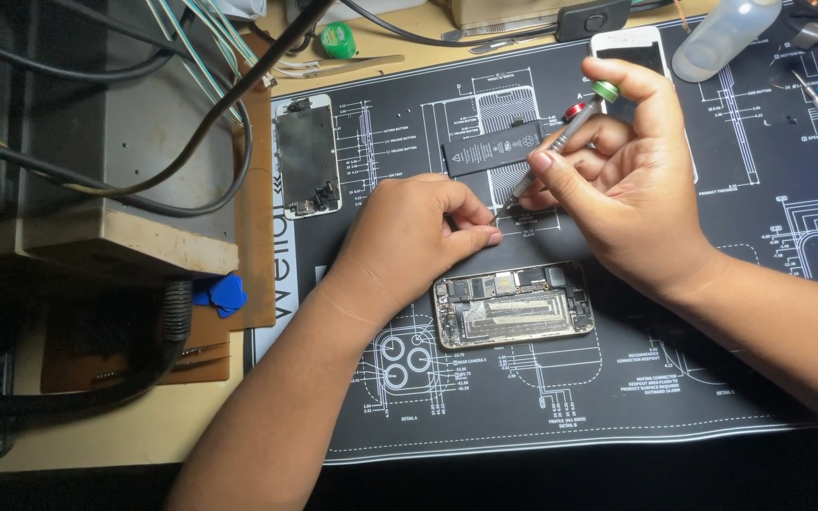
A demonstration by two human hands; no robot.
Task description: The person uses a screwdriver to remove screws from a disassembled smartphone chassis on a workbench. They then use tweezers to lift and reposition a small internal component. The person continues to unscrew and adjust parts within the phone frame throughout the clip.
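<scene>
Head view: small parts and a sharp tip, close together

Nearest, on the dark printed mat [523, 407] covering the bench [97, 445]: an opened phone body [513, 305], boards and connectors bare, face up, just below both hands. Easy to brush with a wrist or forearm; likely enough to shift it or snag a loose flex.

Just above it, the left hand [409, 241], fingertips pinched narrow on something too small to make out, pressed to the mat. Probably quick to spring away if the pinch slackens, and hard to find against the busy print.

Beside it, the right hand [631, 189], closed around a slim screwdriver [560, 142] with a green cap, tip angled down almost to the left fingertips. With a slip of that tip, a jab to a finger or a flicked-off part.

Just behind, touching neither hand, a flat black battery [492, 149] close under the screwdriver shaft. Worst hazard by this reading: a stray point into that soft cell.

Further left, a removed screen assembly [307, 156], well apart. Farthest back, a white phone [631, 47] and a clear plastic bottle [721, 36], tipped over; a possible leak toward the mat if its cap is loose.
</scene>
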